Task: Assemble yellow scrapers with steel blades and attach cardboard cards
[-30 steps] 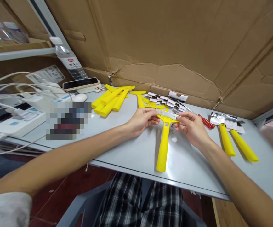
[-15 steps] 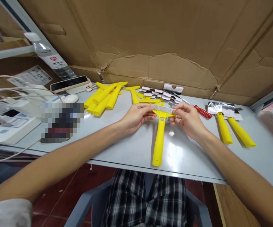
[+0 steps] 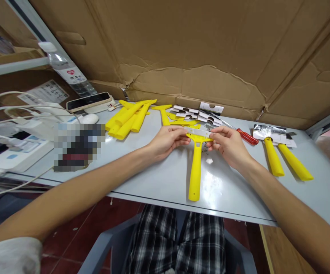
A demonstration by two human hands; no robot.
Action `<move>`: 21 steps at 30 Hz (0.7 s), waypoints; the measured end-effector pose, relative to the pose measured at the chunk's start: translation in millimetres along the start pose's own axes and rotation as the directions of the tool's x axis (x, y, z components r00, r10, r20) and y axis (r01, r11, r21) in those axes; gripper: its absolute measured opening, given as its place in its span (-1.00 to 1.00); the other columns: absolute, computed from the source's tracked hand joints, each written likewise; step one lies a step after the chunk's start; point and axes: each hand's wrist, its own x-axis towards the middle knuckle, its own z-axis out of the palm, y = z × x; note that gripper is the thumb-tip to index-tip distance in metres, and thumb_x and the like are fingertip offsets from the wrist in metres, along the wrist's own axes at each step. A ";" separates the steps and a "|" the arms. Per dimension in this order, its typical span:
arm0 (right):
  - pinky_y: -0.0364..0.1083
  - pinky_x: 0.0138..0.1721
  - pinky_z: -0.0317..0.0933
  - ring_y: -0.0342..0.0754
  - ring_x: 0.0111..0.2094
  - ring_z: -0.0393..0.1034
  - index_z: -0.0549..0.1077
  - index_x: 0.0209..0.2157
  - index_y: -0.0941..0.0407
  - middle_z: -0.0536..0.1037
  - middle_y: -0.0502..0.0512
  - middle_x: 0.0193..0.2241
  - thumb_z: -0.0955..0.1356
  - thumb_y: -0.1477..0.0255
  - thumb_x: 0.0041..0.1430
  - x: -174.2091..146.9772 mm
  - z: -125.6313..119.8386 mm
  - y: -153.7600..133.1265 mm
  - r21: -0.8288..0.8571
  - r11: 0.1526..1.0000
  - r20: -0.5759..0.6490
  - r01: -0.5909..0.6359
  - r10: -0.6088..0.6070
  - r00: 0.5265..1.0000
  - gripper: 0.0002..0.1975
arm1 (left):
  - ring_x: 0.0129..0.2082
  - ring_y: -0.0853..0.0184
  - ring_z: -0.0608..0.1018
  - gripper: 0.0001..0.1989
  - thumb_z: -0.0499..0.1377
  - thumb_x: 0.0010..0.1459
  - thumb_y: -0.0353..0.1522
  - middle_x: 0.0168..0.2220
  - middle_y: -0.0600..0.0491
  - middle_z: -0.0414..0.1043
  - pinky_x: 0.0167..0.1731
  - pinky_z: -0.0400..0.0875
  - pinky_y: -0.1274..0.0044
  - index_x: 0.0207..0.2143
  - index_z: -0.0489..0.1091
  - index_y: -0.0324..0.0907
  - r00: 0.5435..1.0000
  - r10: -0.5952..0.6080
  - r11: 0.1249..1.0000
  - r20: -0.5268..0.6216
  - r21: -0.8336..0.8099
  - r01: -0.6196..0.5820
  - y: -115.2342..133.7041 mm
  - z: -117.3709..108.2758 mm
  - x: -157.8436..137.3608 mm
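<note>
A yellow scraper handle (image 3: 195, 171) lies before me on the table, its grip pointing toward me. Across its wide head sits a thin metal blade (image 3: 198, 131). My left hand (image 3: 169, 141) pinches the left end of blade and head between thumb and fingers. At the other end my right hand (image 3: 230, 145) does the same, fingers closed on the blade's edge. Some tiny dark pieces, perhaps screws, lie by the right fingertips, partly hidden. Just behind the hands are more yellow handle parts (image 3: 183, 123) and several white-and-black blade sleeves (image 3: 210, 108).
Several yellow handles (image 3: 125, 120) are piled back left. A red screwdriver (image 3: 247, 136) lies right of centre, near two scrapers (image 3: 275, 158) with covered blades. Power strips (image 3: 19, 152), cables, a phone (image 3: 89, 101) and a bottle (image 3: 73, 74) crowd the left. Cardboard (image 3: 196, 45) walls the back.
The view has swung slightly, so everything appears a little further right. Both hands keep their hold on the scraper's blade end, with hardly any other movement.
</note>
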 end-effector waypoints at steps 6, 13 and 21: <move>-0.08 -0.40 0.43 -0.03 -0.38 0.52 0.37 -0.18 0.19 0.50 0.10 -0.37 0.60 0.27 -0.19 -1.6 0.8 0.4 -0.013 1.000 0.025 -0.016 0.016 1.000 -0.42 | -0.39 0.40 0.59 -0.93 0.31 0.19 -0.49 -0.36 -0.06 0.58 -0.21 0.58 0.50 -0.35 0.59 -0.33 1.000 0.016 1.000 -0.014 0.016 -0.016 -1.3 0.3 -0.8; -0.08 -0.40 0.42 -0.04 -0.42 0.50 0.37 -0.10 0.17 0.47 0.03 -0.42 0.59 0.31 -0.22 1.1 -0.8 4.6 -0.015 1.000 -0.024 0.023 -0.023 0.999 -0.37 | -0.41 0.33 0.61 -0.87 0.30 0.21 -0.41 -0.26 -0.18 0.61 -0.36 0.55 0.48 -0.29 0.59 -0.34 0.998 0.025 0.980 0.064 0.197 -0.037 9.7 -4.4 4.6; -0.09 -0.38 0.42 -0.07 -0.42 0.49 0.36 -0.12 0.15 0.43 -0.01 -0.43 0.58 0.31 -0.15 -0.4 -3.8 1.6 -0.024 0.998 -0.021 0.057 -0.058 0.998 -0.43 | -0.31 0.30 0.53 -0.92 0.34 0.12 -0.36 -0.29 -0.01 0.64 -0.18 0.41 0.51 -0.32 0.61 -0.17 0.753 0.657 0.391 -0.033 0.869 -0.302 66.7 -60.2 24.9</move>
